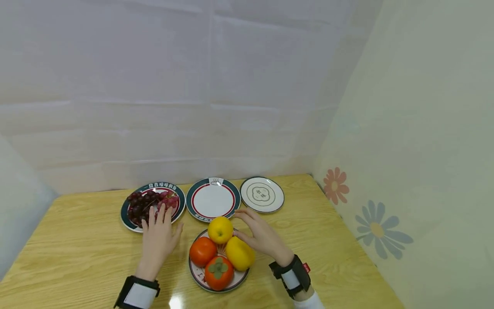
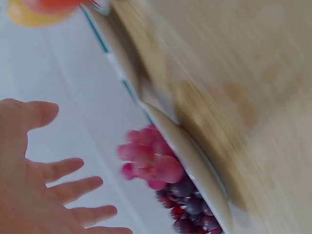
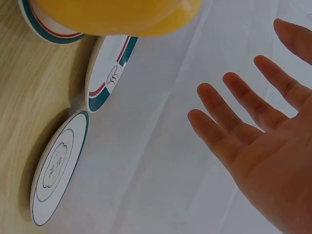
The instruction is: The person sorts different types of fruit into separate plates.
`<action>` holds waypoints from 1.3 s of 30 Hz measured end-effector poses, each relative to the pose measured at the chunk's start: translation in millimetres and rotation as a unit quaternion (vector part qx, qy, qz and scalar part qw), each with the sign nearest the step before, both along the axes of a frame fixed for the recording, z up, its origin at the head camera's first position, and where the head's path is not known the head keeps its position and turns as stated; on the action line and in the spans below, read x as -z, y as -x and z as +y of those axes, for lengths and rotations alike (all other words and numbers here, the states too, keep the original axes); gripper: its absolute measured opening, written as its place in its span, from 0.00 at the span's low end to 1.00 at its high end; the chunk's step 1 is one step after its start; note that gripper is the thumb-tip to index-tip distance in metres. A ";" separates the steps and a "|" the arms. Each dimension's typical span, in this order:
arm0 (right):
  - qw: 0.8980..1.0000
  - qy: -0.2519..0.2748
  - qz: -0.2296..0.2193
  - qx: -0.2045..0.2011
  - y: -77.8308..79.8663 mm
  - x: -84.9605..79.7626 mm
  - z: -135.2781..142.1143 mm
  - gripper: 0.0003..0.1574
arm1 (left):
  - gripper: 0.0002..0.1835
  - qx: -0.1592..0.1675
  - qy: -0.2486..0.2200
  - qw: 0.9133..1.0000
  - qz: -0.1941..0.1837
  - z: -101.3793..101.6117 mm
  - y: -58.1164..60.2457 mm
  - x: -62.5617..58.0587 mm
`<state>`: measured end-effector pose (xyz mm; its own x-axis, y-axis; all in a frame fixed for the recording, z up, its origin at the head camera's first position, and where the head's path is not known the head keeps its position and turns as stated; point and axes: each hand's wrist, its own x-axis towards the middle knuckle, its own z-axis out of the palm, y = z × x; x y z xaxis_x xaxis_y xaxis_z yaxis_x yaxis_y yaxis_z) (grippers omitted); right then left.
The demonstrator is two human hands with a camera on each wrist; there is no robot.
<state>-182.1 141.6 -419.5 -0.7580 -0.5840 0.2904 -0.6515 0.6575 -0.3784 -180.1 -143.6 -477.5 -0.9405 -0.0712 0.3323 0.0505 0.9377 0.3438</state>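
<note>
My left hand [image 1: 157, 242], fingers straight and spread, reaches to the near edge of a green-rimmed plate [image 1: 124, 211]. Dark grapes [image 1: 140, 206] and a pink grape bunch [image 1: 170, 198] lie on that plate. In the left wrist view the fingers [image 2: 73, 190] hold nothing and stand apart from the pink bunch. Beside a fruit plate [image 1: 197, 281] hovers my right hand [image 1: 263, 235], its fingers loosely bent and empty. Its fingertips are close to a round yellow fruit [image 1: 221, 230] and a larger yellow fruit [image 1: 240, 254]. A persimmon [image 1: 218, 274] and another orange-red fruit [image 1: 203, 252] share this plate.
Behind the fruit plate stands a second green-rimmed plate [image 1: 213, 201] with a red ring. To its right is a smaller white plate [image 1: 275, 201] with a drawn pattern. A pale sheet [image 1: 193, 107] rises behind the wooden table [image 1: 77, 240]; a flowered wall [image 1: 405, 193] is on the right.
</note>
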 end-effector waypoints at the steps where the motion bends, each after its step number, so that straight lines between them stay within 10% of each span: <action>1: 1.000 -0.005 -0.005 -0.002 5.2 -0.1 -1.8 0.26 | 0.34 0.007 0.000 1.000 -0.001 3.8 -7.7 -1.0; 13: 0.977 -0.148 -0.155 -0.019 40.2 15.1 -27.5 0.40 | 0.35 0.039 -0.004 0.998 -0.056 28.8 -76.4 0.8; 20: 0.962 -0.172 -0.201 -0.070 51.1 21.6 -32.1 0.44 | 0.34 0.035 -0.021 0.996 -0.074 29.8 -79.8 -0.8; 28: 0.975 -0.151 -0.135 -0.095 56.4 28.6 -35.5 0.42 | 0.33 0.034 -0.016 0.996 -0.078 29.4 -81.1 -6.4; 39: 0.994 -0.078 -0.076 0.019 90.6 36.3 -27.7 0.42 | 0.33 0.035 -0.023 0.997 -0.071 25.9 -86.6 -6.5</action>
